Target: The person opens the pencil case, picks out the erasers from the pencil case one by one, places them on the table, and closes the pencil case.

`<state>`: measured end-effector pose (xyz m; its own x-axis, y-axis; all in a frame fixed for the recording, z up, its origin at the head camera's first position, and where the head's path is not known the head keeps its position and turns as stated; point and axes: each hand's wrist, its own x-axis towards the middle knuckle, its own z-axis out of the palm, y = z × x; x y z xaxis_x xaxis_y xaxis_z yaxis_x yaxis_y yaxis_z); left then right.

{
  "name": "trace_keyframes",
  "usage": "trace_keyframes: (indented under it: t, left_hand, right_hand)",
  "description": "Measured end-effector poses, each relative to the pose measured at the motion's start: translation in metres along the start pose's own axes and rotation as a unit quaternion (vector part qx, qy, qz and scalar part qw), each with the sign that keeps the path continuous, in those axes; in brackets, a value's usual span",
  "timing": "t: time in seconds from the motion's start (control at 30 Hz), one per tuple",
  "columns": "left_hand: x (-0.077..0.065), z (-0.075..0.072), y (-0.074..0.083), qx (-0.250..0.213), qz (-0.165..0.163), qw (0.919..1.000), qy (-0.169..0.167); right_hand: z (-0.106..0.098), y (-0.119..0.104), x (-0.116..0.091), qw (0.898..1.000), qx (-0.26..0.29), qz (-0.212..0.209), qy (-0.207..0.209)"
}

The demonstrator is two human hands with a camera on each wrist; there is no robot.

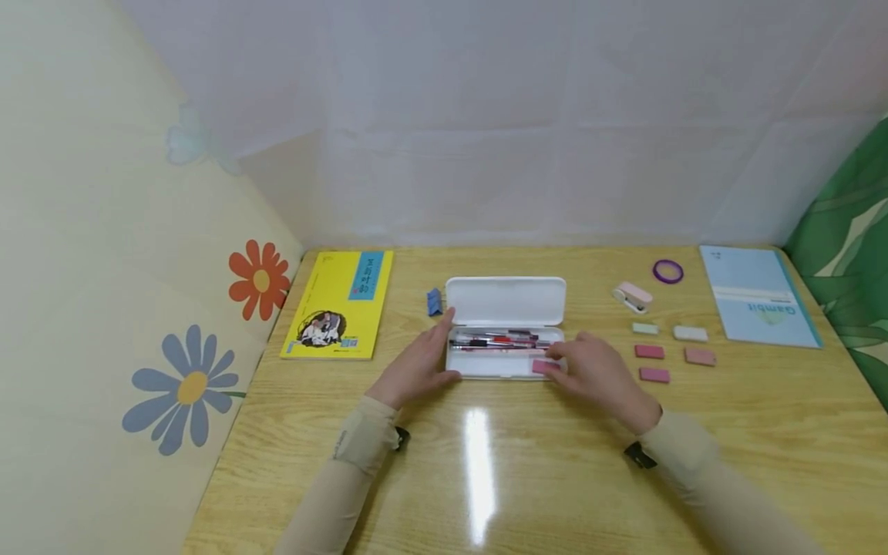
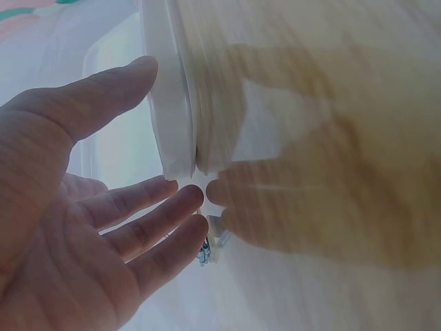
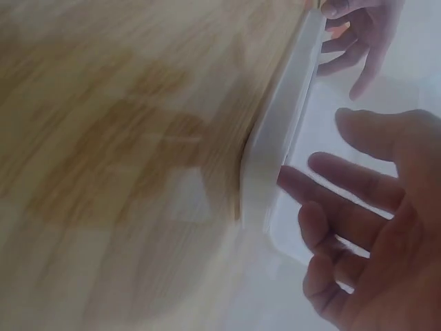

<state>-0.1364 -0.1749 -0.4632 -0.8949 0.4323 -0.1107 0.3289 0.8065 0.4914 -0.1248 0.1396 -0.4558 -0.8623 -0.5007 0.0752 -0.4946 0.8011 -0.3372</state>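
Observation:
A white pencil case (image 1: 505, 301) lies with its lid folded back. Several pens (image 1: 492, 340) fill its rear part, and a pink eraser (image 1: 544, 367) sits in the front right corner. My left hand (image 1: 418, 362) rests against the case's left end, thumb at the front and fingers at the back; in the left wrist view the fingers (image 2: 155, 234) are spread and fairly straight. Over the right end hovers my right hand (image 1: 597, 378), fingertips close to the eraser. The right wrist view shows that hand's thumb (image 3: 372, 134) apart from its loosely bent fingers, nothing visible between them.
Right of the case lie several erasers (image 1: 649, 352), a pink stapler (image 1: 633, 297) and a purple ring of tape (image 1: 667, 271). A blue booklet (image 1: 759, 297) is at far right. Left are a blue clip-like item (image 1: 434, 302) and a yellow book (image 1: 338, 304).

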Motion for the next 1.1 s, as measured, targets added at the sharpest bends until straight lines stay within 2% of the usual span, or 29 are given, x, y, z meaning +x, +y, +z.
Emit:
trace_keyframes:
  t: [0.27,0.6,0.77,0.9,1.03,1.1]
  left_hand:
    - [0.001,-0.001,0.000,0.001,-0.002,1.0000,-0.003]
    - [0.001,0.000,0.000,0.004,0.001,1.0000,-0.001]
    - [0.001,0.000,0.000,0.006,0.000,1.0000,-0.002]
    - [0.001,0.000,0.000,0.007,-0.001,1.0000,-0.002]
    - [0.001,0.000,0.001,0.007,-0.004,1.0000,-0.001]
    - [0.001,0.000,0.001,0.006,-0.005,1.0000,-0.001]
  right_hand:
    - [0.003,-0.007,0.005,0.998,-0.019,0.040,-0.050]
    - [0.010,-0.009,0.008,0.999,-0.018,0.020,-0.029]
    - [0.010,-0.009,0.008,0.999,-0.014,0.023,-0.024]
    - [0.006,-0.003,0.005,1.000,-0.014,0.009,0.011]
    - [-0.001,0.009,-0.002,0.998,-0.006,-0.014,0.063]
    - [-0.006,0.017,-0.006,0.997,-0.005,-0.014,0.075]
